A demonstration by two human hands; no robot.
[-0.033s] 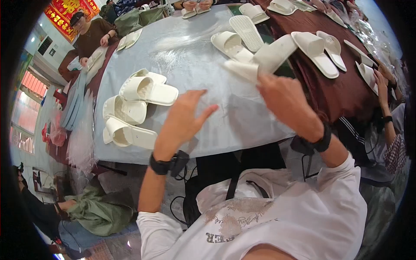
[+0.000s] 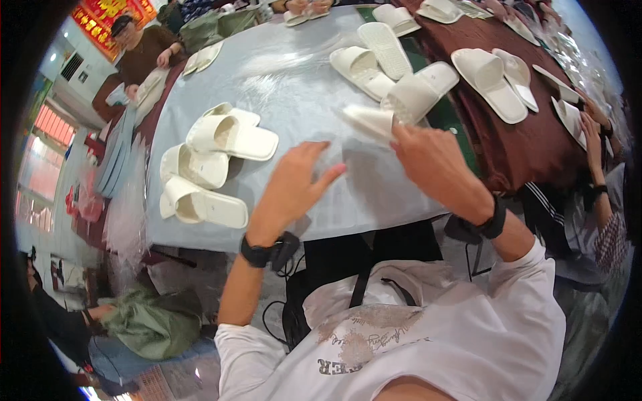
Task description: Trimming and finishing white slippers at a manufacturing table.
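My right hand [image 2: 431,160] is closed on the end of a white slipper [image 2: 369,122], which is tilted above the table and blurred by motion. Just beyond it lie a slipper [image 2: 421,92] angled to the right, another slipper [image 2: 361,70] and a slipper with its ribbed sole up [image 2: 386,50]. My left hand [image 2: 291,190] hovers over the near part of the table with thumb and fingers apart, holding nothing. Left of it several white slippers overlap in a loose pile, with one slipper [image 2: 231,138] on top and a slipper [image 2: 206,202] nearest me.
Clear plastic film covers the pale table [image 2: 281,113]. A dark red cloth [image 2: 528,144] on the right bears more slippers [image 2: 489,83], where another person's hands [image 2: 592,127] work. A person [image 2: 144,57] handles slippers at the far left. Plastic bags [image 2: 127,207] hang by the left edge.
My left hand has shifted slightly right. The slipper beyond my right hand, blurred before, now lies sharp and a little lower. My right hand keeps its hold on the tilted slipper.
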